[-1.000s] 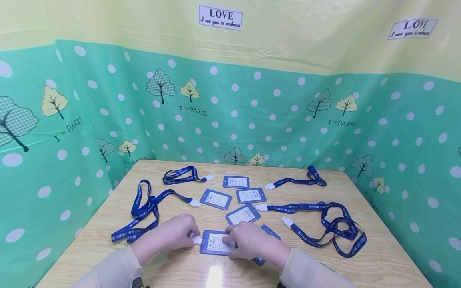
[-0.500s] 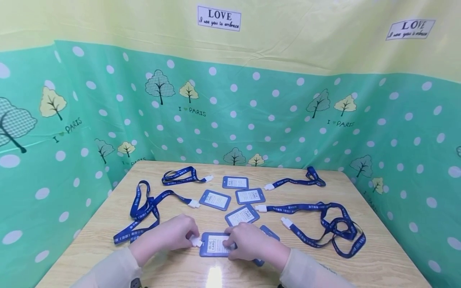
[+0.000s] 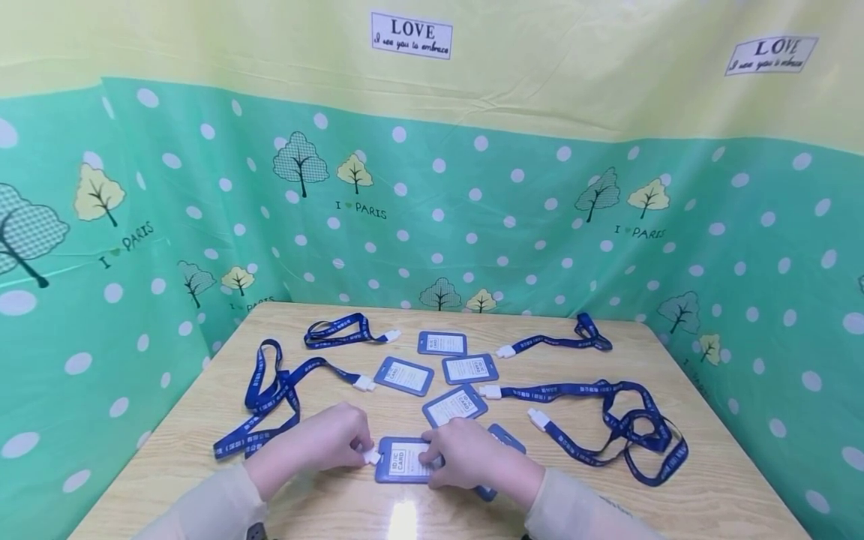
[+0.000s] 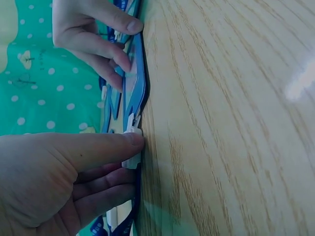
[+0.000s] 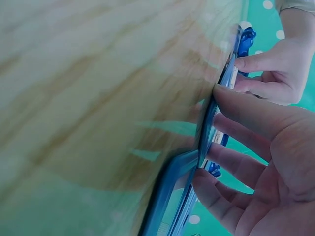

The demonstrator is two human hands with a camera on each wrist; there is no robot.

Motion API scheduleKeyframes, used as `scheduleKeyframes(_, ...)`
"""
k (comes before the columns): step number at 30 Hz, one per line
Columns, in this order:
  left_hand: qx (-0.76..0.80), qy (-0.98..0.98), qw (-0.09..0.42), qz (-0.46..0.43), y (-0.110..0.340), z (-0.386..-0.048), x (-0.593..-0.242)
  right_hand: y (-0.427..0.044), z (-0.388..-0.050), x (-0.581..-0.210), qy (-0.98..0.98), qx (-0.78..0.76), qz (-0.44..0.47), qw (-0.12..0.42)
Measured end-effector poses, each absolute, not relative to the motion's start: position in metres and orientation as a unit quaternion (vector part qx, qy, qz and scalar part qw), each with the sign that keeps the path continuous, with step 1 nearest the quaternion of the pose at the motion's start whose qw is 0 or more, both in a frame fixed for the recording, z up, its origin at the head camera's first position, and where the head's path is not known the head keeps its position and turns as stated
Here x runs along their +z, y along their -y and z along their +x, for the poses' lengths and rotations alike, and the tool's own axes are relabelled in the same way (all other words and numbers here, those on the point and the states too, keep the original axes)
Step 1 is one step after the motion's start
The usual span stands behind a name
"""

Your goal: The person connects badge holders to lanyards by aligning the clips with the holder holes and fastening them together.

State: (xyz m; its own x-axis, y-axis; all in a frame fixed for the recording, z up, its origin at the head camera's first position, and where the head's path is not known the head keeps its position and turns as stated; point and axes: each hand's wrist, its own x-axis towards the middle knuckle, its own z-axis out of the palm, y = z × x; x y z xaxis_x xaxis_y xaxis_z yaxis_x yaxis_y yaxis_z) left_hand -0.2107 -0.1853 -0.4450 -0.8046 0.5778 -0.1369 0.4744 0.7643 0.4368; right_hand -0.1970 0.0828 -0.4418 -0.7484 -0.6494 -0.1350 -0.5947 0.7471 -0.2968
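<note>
My left hand (image 3: 328,444) pinches a white clip (image 3: 372,456) on a blue lanyard at the left end of a blue card holder (image 3: 406,461). In the left wrist view, the clip (image 4: 132,156) meets the holder's slotted end (image 4: 139,93), the thumb on its side; whether it is fastened I cannot tell. My right hand (image 3: 470,454) grips the holder's other end, thumb at the near edge and fingers over the card. In the right wrist view, the right hand (image 5: 266,157) has its thumb on the holder's edge. Part of another holder (image 3: 506,438) lies under the right hand.
Farther back lie several blue card holders, including one beside the right fingers (image 3: 455,406) and one at the back (image 3: 442,343). Blue lanyards with white clips lie at the left (image 3: 270,397) and right (image 3: 574,450). A patterned curtain (image 3: 432,225) hangs behind the wooden table (image 3: 324,502).
The held card holder and clip have shifted slightly toward the table's near edge since a second ago. Both hands keep their grips, and the other items lie as before.
</note>
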Motion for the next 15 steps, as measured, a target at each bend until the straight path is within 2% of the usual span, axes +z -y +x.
scheduleKeyframes(15, 0.185, -0.929, 0.114, 0.299, 0.1852, -0.2095, -0.4487, -0.0822, -0.1965, -0.4415, -0.931, -0.133, -0.318, 0.117)
